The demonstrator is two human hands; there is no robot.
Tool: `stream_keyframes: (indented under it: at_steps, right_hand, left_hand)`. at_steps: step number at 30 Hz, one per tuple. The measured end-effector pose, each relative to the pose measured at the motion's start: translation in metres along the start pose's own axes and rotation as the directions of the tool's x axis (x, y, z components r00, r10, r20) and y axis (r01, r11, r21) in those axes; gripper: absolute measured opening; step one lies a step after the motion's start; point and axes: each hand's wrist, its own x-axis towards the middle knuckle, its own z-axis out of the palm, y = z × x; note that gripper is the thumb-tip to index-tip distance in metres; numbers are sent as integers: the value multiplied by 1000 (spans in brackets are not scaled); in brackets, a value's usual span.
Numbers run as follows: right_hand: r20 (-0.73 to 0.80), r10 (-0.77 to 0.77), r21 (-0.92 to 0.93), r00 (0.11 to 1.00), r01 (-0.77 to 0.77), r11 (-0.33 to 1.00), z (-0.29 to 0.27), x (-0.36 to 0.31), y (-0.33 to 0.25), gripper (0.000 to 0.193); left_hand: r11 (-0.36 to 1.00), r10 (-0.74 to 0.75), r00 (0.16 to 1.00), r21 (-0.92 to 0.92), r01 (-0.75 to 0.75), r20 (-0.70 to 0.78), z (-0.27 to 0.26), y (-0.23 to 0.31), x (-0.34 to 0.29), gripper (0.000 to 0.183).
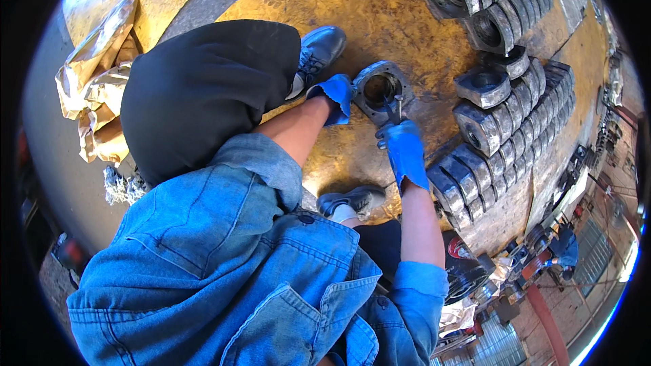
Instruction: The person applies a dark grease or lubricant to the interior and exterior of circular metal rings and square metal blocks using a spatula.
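On the floor in front of me lies a grey metal casting point(404, 87) with a flat squared flange and a round bore through its middle. My right hand point(405, 151), in a blue glove, is closed round a small tool point(394, 110) with a dark prong and a silver one. The tool's tip reaches over the near rim of the bore. At the casting's left edge is my left hand point(337, 97), also gloved in blue. The glove's cuff hides most of its fingers, so I cannot make out their grip.
Stacked rows of similar castings point(503, 132) stand to the right, with more rows point(494, 0) at the far right. My shoes point(321, 46) flank the work on the stained yellow floor point(298, 0). Crumpled gold-brown wrapping point(102, 91) lies at left. Another person point(564, 247) is at lower right.
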Motion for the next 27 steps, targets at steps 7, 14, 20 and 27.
stream_keyframes:
  at_steps: [7, 14, 20, 27]
  right_hand:
    - [36, 74, -71, 997, -71, 995, 16, -7, -1, 16]
    - [97, 293, 207, 951, -307, 929, 5, -7, -24, 22]
    - [0, 211, 279, 977, -203, 939, -4, -16, -43, 31]
    - [-151, 64, 166, 986, -38, 985, 0, 14, -32, 27]
  left_hand:
    - [895, -198, 979, -402, 196, 36, -9, 15, -14, 37]
    - [979, 9, 988, -201, -40, -154, 53, -33, 56, 21]
    - [872, -54, 989, -489, -20, -137, 71, -58, 71, 11]
    - [756, -218, 975, -638, 147, -34, 36, -20, 41, 15]
